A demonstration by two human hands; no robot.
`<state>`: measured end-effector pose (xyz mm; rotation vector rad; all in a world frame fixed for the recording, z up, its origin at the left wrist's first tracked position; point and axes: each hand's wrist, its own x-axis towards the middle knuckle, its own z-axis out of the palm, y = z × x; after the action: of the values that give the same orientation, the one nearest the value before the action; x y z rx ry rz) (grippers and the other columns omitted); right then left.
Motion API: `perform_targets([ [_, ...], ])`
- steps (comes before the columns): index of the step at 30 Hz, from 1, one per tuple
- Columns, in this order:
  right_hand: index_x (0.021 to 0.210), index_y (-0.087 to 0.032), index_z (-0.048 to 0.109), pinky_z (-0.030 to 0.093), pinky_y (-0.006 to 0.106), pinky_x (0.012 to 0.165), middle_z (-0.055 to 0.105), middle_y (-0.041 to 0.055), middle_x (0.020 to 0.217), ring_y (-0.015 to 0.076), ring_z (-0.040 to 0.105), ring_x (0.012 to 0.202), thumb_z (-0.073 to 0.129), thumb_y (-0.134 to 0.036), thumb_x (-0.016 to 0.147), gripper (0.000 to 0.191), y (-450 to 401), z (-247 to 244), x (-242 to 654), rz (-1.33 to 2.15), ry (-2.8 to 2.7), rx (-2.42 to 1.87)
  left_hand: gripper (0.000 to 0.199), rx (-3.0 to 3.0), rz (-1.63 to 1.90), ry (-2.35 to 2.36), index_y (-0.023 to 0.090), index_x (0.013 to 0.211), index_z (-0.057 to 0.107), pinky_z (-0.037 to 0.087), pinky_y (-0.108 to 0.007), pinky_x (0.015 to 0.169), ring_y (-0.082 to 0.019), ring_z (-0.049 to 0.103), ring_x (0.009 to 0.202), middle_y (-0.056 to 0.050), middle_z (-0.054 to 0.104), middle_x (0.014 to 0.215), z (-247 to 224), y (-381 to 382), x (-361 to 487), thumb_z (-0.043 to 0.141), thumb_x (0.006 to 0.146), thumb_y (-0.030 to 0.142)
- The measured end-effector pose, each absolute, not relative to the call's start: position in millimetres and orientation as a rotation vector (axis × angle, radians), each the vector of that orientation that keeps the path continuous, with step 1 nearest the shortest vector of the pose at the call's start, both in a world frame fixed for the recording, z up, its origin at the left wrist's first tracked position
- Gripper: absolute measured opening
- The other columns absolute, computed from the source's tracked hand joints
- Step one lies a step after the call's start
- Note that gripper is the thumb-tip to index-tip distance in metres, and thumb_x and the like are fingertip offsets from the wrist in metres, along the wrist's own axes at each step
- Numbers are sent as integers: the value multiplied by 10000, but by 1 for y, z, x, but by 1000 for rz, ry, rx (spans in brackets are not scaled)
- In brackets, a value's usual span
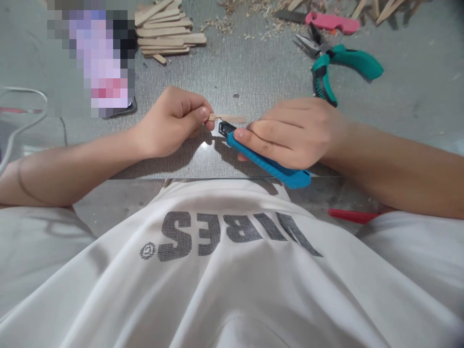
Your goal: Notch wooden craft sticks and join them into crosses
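Note:
Near the table's front edge, my left hand [177, 121] pinches one end of a wooden stick [234, 119] between thumb and fingers. The stick points to the right, held just above the grey table. My right hand [295, 130] is wrapped round a blue utility knife [270, 162], thumb along its handle. The knife's black tip end meets the stick close to my left fingertips; the blade itself is small and hard to make out. My right fingers are close to the stick's free end.
On the grey table [217, 72] lie a pile of wooden sticks [165, 36], green-handled pliers [326, 55], a pink-handled blade tool [333, 22], wood shavings [253, 12], a pixelated object [101, 58] and a white cable [21, 126]. A red object [353, 215] is below the edge.

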<state>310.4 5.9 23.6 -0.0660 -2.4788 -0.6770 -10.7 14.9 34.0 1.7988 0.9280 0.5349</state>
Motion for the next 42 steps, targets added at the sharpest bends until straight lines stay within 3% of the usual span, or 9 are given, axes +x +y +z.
perform_targets([
  [5,1413,-72,829,568,345,702,835,23,946,174,712,796,762,-276,1304,240,8,22,312,-571,-2512,-32,369,1881,474,947,285,908,760,367,-417,749,-189,472,742,32,548,675,36,15,-10,759,1185,529],
  [12,1546,-199,843,585,350,733,852,2,1002,183,776,859,702,-421,1345,331,11,17,320,-603,-2633,-39,374,1979,393,905,267,893,776,433,-409,783,-177,555,783,30,584,656,34,21,-11,721,1157,525],
  [20,1482,-216,854,569,321,730,863,-26,992,145,773,837,696,-390,1352,269,11,13,320,-758,-2638,-70,515,1750,381,793,303,940,759,304,-422,662,-147,394,665,62,497,611,33,28,-15,813,1171,761],
  [26,1576,-173,811,589,334,755,892,30,1041,191,801,903,904,-367,1222,414,12,14,319,-611,-2401,-79,405,1671,420,831,285,929,781,284,-409,659,-169,392,622,42,489,621,39,21,-11,853,1151,617],
  [31,1363,-185,844,602,319,760,875,28,1002,169,765,863,769,-386,1311,221,10,25,315,-615,-2481,2,333,1620,391,875,241,945,751,271,-365,676,-150,376,638,40,486,640,41,20,-9,805,1191,458],
  [35,1388,-118,848,567,322,679,826,6,922,156,711,770,772,-363,1310,268,11,28,313,-618,-2493,30,296,1630,385,848,243,925,747,241,-371,663,-150,355,616,38,491,644,41,20,-9,786,1174,397],
  [42,1314,-143,873,528,324,626,791,-26,864,145,667,720,764,-374,1320,255,15,22,311,-639,-2494,7,169,1599,402,847,260,863,786,275,-400,679,-178,390,599,18,507,628,43,20,-7,802,1024,310],
])
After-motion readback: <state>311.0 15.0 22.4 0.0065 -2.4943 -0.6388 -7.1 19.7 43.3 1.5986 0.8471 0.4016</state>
